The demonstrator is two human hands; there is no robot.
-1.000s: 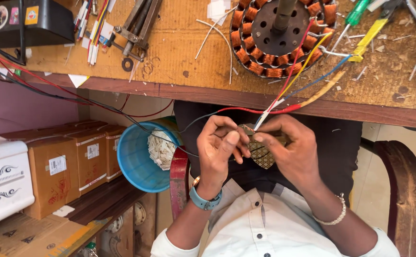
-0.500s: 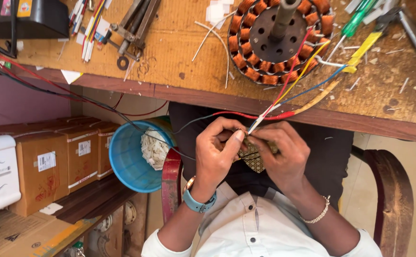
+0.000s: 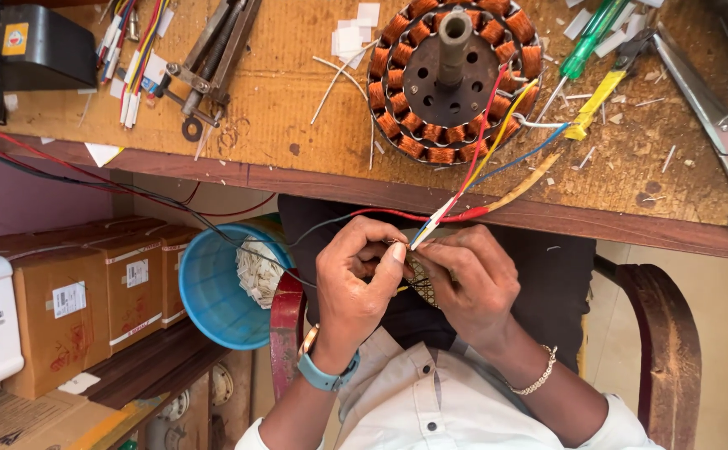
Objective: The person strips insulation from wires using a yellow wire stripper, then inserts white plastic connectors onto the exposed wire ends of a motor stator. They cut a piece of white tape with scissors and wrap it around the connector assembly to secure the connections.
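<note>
My left hand (image 3: 354,279) and my right hand (image 3: 470,279) meet over my lap, just below the workbench edge. Both pinch the ends of a bundle of coloured wires (image 3: 464,187) in red, yellow and blue. These wires run up to a round motor stator (image 3: 455,75) with copper coils and a steel shaft, lying on the wooden workbench (image 3: 297,108). A small patterned item (image 3: 420,282) shows between my hands; I cannot tell what it is.
A green screwdriver (image 3: 585,46), yellow-handled tool (image 3: 597,104) and scissors (image 3: 718,125) lie right of the stator. Pliers (image 3: 214,50), sleeved wire ends (image 3: 135,58) and a black box (image 3: 26,46) sit at the left. A blue bucket (image 3: 214,292) and cardboard boxes (image 3: 89,292) stand below.
The view has shifted, so my hands sit lower in frame and more of the workbench shows. My fingers stay closed on the wire ends with small movements.
</note>
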